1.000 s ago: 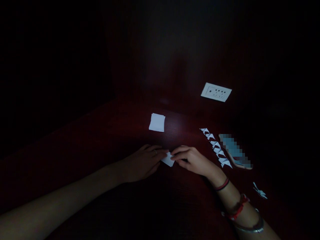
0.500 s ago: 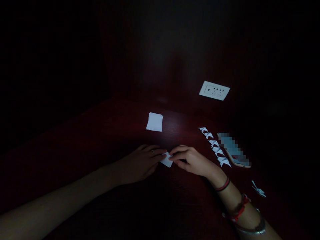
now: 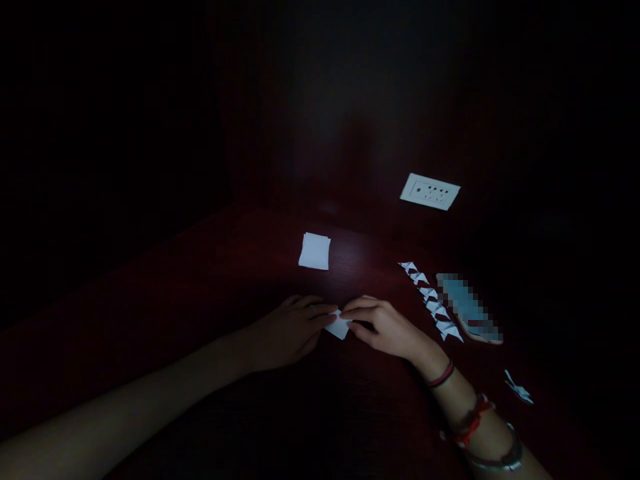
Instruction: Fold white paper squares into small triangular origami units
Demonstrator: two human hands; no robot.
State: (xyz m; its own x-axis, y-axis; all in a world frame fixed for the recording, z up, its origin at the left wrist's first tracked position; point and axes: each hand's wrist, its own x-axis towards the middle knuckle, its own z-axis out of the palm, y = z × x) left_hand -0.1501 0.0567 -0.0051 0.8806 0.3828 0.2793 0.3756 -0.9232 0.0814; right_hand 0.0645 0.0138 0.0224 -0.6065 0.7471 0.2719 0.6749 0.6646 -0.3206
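A small white piece of folded paper (image 3: 338, 328) lies on the dark red table between my two hands. My left hand (image 3: 295, 330) reaches in from the left, a ring on one finger, and its fingertips press on the paper's left and upper edge. From the other side my right hand (image 3: 383, 325) holds the upper right edge, fingers bent and close together. Its wrist wears several bands. The paper's upper part is partly covered by fingertips. Farther back sits a stack of white square paper sheets (image 3: 315, 252).
To the right, several folded white paper shapes (image 3: 434, 305) stand in a slanting row. Beside them lies a phone (image 3: 469, 308), its screen blurred. A thin folded paper piece (image 3: 519, 388) rests nearer on the right. A wall socket (image 3: 431, 191) is on the back panel.
The whole view has shifted slightly, so things appear a little lower. Both hands stay at the folded paper, with only slight finger movement.
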